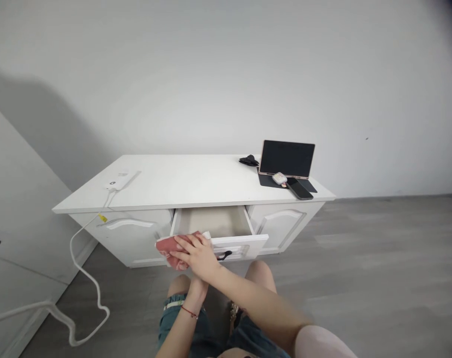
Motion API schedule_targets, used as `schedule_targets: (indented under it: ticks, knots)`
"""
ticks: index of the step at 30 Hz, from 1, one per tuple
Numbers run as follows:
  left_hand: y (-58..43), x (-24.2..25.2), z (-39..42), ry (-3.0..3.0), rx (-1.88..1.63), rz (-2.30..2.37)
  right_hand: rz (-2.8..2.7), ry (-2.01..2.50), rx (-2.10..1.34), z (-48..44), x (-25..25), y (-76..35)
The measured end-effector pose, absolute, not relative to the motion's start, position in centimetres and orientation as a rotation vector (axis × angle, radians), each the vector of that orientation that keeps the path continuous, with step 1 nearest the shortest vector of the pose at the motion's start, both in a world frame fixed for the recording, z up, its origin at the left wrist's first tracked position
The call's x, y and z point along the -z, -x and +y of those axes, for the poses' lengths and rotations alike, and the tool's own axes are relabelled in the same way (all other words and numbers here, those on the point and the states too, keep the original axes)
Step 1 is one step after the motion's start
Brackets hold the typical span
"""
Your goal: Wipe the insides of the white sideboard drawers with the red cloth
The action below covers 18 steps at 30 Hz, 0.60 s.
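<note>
A folded red cloth with a white pattern [167, 244] is held in front of a partly pulled-out drawer [241, 240]. My right hand [200, 257] lies over its upper side, fingers slightly apart and curled onto the fabric. Beneath it, my left hand [199, 284] supports the cloth from below; most of its fingers are hidden by the right hand and the cloth. A red bracelet circles my left wrist. The drawer's black handle [225, 255] shows just right of my right hand. The drawer's visible interior is pale.
On the white cabinet [188, 184] stand a tablet [286, 158], a phone [299, 189], a small white case [279, 178] and a black object [249, 160]. A white power strip [120, 180] lies left, its cable [85, 271] hanging to the floor. A wall rises behind.
</note>
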State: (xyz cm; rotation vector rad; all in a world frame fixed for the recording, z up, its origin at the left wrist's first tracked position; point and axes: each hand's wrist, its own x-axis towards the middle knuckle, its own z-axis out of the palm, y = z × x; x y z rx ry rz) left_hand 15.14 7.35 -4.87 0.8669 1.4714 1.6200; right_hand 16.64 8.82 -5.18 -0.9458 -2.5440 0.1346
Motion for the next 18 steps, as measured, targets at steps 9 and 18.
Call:
schedule_targets:
  ticks: [9,18]
  knots:
    - [-12.2,10.3,5.4,-0.328,-1.356,1.028,-2.439,1.199,-0.141,6.9,7.7,-26.6]
    - [-11.7,12.5,5.6,-0.239,-1.297,0.946,-2.032,1.596,0.249,3.9,13.1,-34.6]
